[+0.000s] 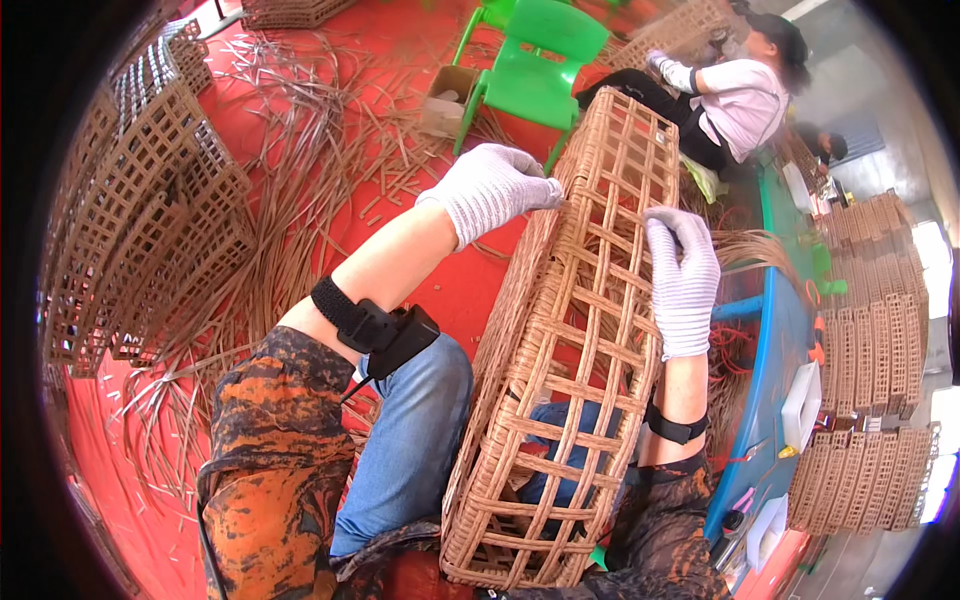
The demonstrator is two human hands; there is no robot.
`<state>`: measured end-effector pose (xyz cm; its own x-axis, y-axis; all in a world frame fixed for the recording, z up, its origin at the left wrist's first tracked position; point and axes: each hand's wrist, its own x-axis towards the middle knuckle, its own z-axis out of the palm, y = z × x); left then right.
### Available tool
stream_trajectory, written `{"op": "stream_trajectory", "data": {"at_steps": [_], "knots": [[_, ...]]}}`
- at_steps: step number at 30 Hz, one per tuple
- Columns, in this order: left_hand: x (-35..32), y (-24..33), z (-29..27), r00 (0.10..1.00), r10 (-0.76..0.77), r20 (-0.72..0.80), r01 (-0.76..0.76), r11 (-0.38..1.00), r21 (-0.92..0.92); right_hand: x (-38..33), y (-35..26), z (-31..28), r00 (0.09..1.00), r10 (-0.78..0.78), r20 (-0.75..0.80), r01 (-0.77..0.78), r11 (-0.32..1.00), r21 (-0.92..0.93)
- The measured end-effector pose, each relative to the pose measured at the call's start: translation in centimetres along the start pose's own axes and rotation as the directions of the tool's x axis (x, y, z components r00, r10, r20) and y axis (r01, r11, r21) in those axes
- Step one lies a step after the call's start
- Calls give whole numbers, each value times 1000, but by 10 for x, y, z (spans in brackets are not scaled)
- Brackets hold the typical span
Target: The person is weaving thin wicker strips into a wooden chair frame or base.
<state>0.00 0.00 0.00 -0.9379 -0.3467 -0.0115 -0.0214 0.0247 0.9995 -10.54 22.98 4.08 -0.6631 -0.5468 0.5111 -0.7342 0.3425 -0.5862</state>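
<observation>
A long brown woven basket [575, 408] with an open lattice side stands tilted across my lap, running away from me. My left hand [490, 192], in a whitish knit glove, is closed in a pinch at the basket's far left edge; what its fingertips hold is too small to tell. On the opposite edge, my right hand [685, 285], gloved alike, has its fingers bent and closed close against the lattice. Any strand in its fingers cannot be made out. Black straps circle both wrists, the left one carrying a black device [402, 340].
Stacked woven panels [150, 230] stand at left, with loose strips [290, 190] strewn over the red floor covering [440, 285]. A green chair [535, 65] and a carton [447, 100] are ahead. A co-worker [740, 95] sits at far right, beyond a blue table [765, 400].
</observation>
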Motion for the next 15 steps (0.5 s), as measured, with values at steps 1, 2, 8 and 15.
{"op": "stream_trajectory", "data": {"at_steps": [1,2,8,15], "knots": [[-1,5,-1,999,15,-35,-9,984,179,1,0,2,997,-82,5,82,992,-99],[-1,10,-2,997,39,-65,-13,935,353,2,0,4,987,-163,16,163,967,-198],[9,34,8,999,-46,-2,38,814,579,0,5,4,987,-158,-20,152,975,-161],[26,39,29,970,103,220,-232,651,723,1,6,0,987,-158,-13,153,972,-179]]}}
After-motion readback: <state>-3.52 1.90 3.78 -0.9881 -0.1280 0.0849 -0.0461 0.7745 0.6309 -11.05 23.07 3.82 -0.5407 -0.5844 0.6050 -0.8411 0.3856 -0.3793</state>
